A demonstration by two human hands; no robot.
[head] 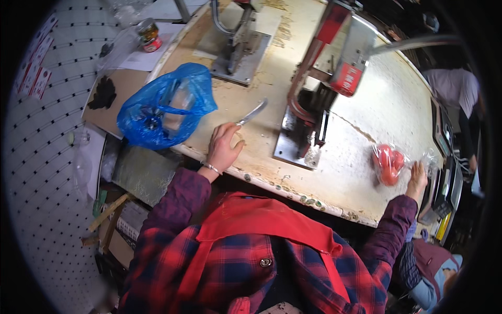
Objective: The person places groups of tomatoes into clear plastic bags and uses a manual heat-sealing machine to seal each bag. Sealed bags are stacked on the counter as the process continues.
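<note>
My left hand (224, 146) rests near the front edge of the worktable (259, 157), its fingers curled over the handle end of a small knife (253, 112) with a curved blade. The blade points away to the right; part of the handle is hidden by the fingers. At the table's right side, my right hand (418, 178) grips a clear plastic bag (408, 161) holding several red tomato-like fruits (389, 165). Left of the knife, a blue plastic bag (164, 106) with packaged things inside sits over the table's left edge.
A red-and-steel bench press (313, 90) stands on a metal plate between my hands. Another press (239, 47) is farther back. A jar (147, 30) and a red can (152, 44) stand at left. Near the right edge are stacked trays (443, 188). Two people (455, 88) (427, 271) are at right.
</note>
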